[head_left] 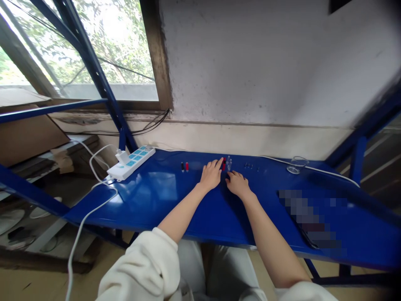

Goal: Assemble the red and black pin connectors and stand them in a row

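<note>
My left hand (211, 174) lies on the blue tabletop (156, 196), fingers stretched toward a small cluster of red, black and clear pieces (227, 164) near the back edge; its fingertips reach the red one. My right hand (238, 184) rests just right of it, fingers curled down beside the same cluster; whether it pinches a piece is hidden. Two more small pieces, one black and one red (184, 167), stand apart to the left. A row of tiny dark pieces (249, 166) sits to the right.
A white power strip (131, 162) with blue sockets and a plugged-in white charger lies at the table's back left, its cable (81, 225) trailing off the edge. A clear round dish (295, 166) and a white cable sit at the back right. A blurred flat thing (313, 217) lies right.
</note>
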Demonstrator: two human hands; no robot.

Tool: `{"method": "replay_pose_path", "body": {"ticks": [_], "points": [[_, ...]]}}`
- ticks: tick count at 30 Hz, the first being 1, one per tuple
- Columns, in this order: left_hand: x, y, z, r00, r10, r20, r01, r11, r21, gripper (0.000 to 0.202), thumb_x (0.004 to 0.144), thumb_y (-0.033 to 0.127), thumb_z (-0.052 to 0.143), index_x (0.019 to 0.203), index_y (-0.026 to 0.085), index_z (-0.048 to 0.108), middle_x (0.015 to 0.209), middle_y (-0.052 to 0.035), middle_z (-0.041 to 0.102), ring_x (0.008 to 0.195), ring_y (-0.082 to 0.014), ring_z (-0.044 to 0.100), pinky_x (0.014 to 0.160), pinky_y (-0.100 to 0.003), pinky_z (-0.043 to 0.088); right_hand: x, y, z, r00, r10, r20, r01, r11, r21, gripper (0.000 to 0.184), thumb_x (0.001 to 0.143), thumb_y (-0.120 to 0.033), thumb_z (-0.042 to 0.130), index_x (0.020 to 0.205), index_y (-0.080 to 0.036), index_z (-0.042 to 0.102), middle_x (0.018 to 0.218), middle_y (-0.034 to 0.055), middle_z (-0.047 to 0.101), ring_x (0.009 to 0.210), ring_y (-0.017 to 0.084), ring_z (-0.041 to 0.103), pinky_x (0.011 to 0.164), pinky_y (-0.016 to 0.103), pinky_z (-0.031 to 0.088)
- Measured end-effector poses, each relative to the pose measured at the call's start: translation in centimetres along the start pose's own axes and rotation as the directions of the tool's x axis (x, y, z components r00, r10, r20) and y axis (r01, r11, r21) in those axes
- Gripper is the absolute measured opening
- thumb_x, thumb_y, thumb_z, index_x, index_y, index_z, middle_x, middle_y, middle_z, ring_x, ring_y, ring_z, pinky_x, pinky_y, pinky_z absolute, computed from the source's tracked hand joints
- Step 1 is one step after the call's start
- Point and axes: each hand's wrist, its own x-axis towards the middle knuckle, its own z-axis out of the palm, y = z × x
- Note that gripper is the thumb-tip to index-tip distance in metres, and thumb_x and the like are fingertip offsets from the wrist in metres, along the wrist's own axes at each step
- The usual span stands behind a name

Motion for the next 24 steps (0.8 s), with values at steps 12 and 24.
{"method": "replay_pose_path", "body": {"ticks": [12, 24], "points": [[0.4, -0.3, 1.1, 0.999, 0.031, -0.025, -0.028, 0.996, 0.087, 0.026, 0.085, 0.02, 0.038, 0.108, 0.019, 0.052, 0.105, -0.008, 0.056, 0.096, -0.0207, 0.048, 0.081, -0.034, 0.036, 0.1, -0.3, 0.6, 1.0, 0.021, 0.018, -0.021, 1.0, -0.006, 0.052, 0.087, -0.038, 0.027, 0.134, -0.016, 0.033, 0.142, 0.0108, 0.026, 0.129, 0.028, 0.02, 0.099, 0.053, 0.019], [-0.7, -1.6, -0.9, 0.964, -0.129, -0.231, 0.074, 0.97, -0.231, 0.01, 0.079, 0.014, 0.046, 0.082, 0.017, 0.056, 0.081, -0.0045, 0.059, 0.078, -0.0161, 0.053, 0.074, -0.03, 0.042, 0.7, -0.4, 2.0, 0.999, 0.038, -0.014, -0.039, 0.999, -0.008, 0.059, 0.087, -0.049, 0.012, 0.137, -0.019, 0.024, 0.144, 0.0085, 0.019, 0.132, 0.026, 0.011, 0.1, 0.057, 0.01]]}}
